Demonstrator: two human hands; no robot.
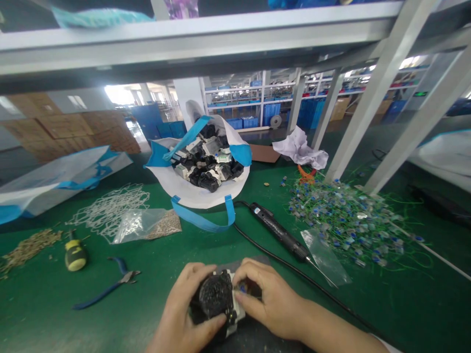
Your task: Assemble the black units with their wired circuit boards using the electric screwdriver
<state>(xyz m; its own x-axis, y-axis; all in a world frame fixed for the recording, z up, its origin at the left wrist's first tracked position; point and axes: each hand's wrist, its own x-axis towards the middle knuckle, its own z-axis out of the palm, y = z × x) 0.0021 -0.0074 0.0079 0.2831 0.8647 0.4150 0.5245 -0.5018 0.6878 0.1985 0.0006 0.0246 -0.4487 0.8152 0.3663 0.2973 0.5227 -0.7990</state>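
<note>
A small device with a round black cap and a white body stands over a dark mat at the front of the bench. Around its left side wraps my left hand, thumb near the lower edge of the cap. My right hand is at the device's right side, thumb and fingers pinched together by a small blue piece; what exactly they grip is mostly hidden. Beyond, a white bag with blue handles holds many similar black-and-white devices.
An electric screwdriver with its cord lies to the right, beside a plastic bag and a pile of blue-and-clear tags with green strings. Blue pliers, a stubby screwdriver and a bag of screws lie left.
</note>
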